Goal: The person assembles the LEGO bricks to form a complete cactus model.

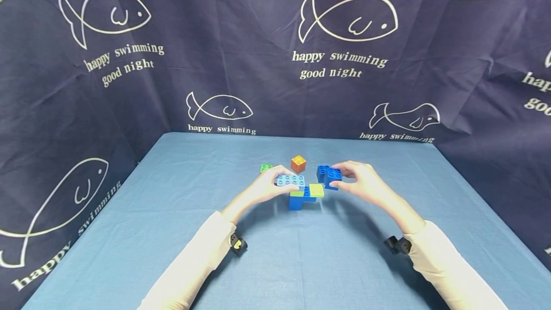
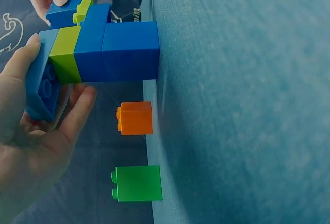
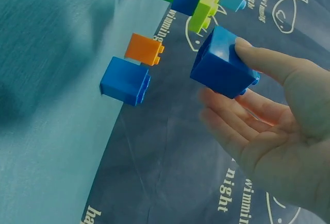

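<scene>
My left hand (image 1: 262, 188) grips a light blue brick (image 1: 290, 180) between thumb and fingers, at the top of a small brick structure. Under it, in the left wrist view, come a lime brick (image 2: 66, 54), a long blue brick (image 2: 92, 44) and a blue base brick (image 2: 131, 51). A second lime piece (image 1: 316, 190) sits on the right end of the long blue brick. To the right, my right hand (image 1: 366, 183) pinches a blue brick (image 3: 221, 62), held tilted in the air, its studs pointing away from the table and its hollow underside partly visible.
Behind the hands, a loose blue brick (image 3: 124, 80), an orange brick (image 1: 298, 163) and a green brick (image 1: 266, 168) stand on the blue cloth-covered table (image 1: 297, 262). The green one is partly covered by my left hand. A dark fish-print curtain (image 1: 275, 61) hangs around the table.
</scene>
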The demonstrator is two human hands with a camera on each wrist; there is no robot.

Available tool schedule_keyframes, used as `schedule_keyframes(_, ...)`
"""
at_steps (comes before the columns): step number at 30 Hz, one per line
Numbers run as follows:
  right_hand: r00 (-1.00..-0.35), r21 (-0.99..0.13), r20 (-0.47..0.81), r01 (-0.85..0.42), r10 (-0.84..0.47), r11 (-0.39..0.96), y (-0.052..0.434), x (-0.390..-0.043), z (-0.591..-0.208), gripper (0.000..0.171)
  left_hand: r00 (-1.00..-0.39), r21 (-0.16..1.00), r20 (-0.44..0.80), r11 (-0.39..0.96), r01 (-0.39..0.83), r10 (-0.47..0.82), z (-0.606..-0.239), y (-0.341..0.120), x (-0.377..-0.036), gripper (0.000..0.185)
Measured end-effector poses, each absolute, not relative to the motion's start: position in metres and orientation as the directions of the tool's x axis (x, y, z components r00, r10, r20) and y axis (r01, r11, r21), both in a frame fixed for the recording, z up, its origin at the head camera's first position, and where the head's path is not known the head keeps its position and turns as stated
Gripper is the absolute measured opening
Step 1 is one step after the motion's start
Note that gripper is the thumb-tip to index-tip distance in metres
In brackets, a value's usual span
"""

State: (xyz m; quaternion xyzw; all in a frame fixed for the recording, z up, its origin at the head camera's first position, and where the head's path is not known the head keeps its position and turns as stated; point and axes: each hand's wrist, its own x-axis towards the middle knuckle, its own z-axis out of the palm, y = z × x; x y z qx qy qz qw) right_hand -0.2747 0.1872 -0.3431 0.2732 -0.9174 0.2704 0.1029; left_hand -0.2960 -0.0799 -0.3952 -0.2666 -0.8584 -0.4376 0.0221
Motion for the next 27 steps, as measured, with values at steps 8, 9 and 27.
schedule_keyframes(8,-0.844,-0.460,0.306,-0.537,-0.441,0.707,0.184,-0.273,-0.343,0.042,-0.860,0.743,0.258,0.479,0.467,0.439,-0.395,-0.080,-0.296,0.036)
schedule_keyframes(9,-0.844,-0.461,0.305,-0.536,-0.441,0.707,0.183,-0.273,-0.343,0.042,-0.860,0.742,0.261,0.478,0.470,0.439,-0.395,-0.080,-0.295,0.036)
schedule_keyframes(27,-0.828,-0.469,0.290,-0.560,-0.480,0.683,0.177,-0.271,-0.344,0.046,-0.867,0.767,0.251,0.458,0.449,0.430,-0.371,-0.076,-0.273,0.029)
